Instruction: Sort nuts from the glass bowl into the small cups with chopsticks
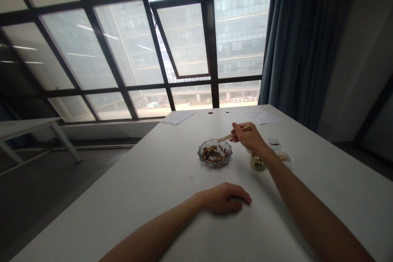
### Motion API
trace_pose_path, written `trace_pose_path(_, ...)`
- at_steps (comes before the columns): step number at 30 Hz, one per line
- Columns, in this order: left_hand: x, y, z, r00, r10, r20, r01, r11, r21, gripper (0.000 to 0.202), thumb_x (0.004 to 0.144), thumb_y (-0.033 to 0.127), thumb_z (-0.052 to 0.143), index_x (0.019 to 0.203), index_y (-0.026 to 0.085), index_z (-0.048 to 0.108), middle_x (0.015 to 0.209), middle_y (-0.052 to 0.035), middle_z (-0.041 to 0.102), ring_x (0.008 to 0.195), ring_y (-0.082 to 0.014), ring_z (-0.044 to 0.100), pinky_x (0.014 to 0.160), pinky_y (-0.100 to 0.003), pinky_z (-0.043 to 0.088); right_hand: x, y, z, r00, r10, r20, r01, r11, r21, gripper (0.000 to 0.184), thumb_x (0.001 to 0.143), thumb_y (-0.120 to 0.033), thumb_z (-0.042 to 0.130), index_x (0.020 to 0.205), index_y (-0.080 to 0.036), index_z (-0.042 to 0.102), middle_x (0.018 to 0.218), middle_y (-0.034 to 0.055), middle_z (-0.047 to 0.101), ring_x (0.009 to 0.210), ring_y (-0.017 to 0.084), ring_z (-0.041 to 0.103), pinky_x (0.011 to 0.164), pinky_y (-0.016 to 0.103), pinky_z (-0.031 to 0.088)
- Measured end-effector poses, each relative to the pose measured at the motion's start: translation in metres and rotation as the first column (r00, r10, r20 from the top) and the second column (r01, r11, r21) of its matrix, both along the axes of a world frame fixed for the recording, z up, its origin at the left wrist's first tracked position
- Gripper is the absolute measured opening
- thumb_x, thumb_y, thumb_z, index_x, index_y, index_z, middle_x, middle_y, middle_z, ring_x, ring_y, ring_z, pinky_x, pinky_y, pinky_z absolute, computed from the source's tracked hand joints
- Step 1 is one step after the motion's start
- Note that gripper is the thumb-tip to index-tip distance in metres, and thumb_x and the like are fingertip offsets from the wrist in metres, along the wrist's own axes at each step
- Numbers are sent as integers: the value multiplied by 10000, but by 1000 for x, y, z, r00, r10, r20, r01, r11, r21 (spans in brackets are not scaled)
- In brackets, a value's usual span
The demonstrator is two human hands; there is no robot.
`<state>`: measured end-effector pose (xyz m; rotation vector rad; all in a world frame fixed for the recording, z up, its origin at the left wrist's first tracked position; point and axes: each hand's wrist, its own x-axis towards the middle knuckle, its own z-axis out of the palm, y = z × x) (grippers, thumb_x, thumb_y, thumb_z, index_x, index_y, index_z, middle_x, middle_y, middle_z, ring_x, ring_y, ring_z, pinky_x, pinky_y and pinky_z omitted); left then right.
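Nearest the camera, the left hand (pixel 225 198) is lying loosely curled on the white surface (pixel 147 208), at lower centre of the frame. The right hand (pixel 249 138) is pinching wooden chopsticks (pixel 233 134), reaching their tips over a cut-glass dish (pixel 214 162) of brown food pieces (pixel 212 153) at centre. A small round jar (pixel 258 162) and small white dishes (pixel 274 143) are sitting to the right.
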<state>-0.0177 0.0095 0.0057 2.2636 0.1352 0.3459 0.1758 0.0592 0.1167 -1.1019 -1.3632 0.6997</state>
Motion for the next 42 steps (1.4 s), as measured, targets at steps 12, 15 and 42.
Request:
trace_pose_path(12,-1,-2,3,1000,8,-3,-8,1000,-4,330,953,284,588,1256,209,693,1265,-131,705,1193,-227,665,1074,-352,488,104,-9,33,915,-403,-29,398,911,-107,346,963,-394,617,689,-183,636,584,142,706,545,266,741,542,344,649)
trace_pose_path(15,-1,-2,4,1000,19,-13,-19,1000,-6,331,948,273,591,1257,217,695,1264,-123,707,1188,-222,665,1070,-348,490,110,-4,27,915,-404,-13,399,908,-129,306,930,-392,664,703,-192,618,587,143,705,529,271,734,538,359,648)
trace_pose_path(42,0,-3,2,999,32,-2,-32,999,13,344,926,239,598,1255,227,699,1258,-109,713,1167,-220,671,1051,-346,504,73,-9,30,965,-252,-74,256,965,58,413,896,-523,692,771,-129,688,720,126,746,555,226,745,486,259,619)
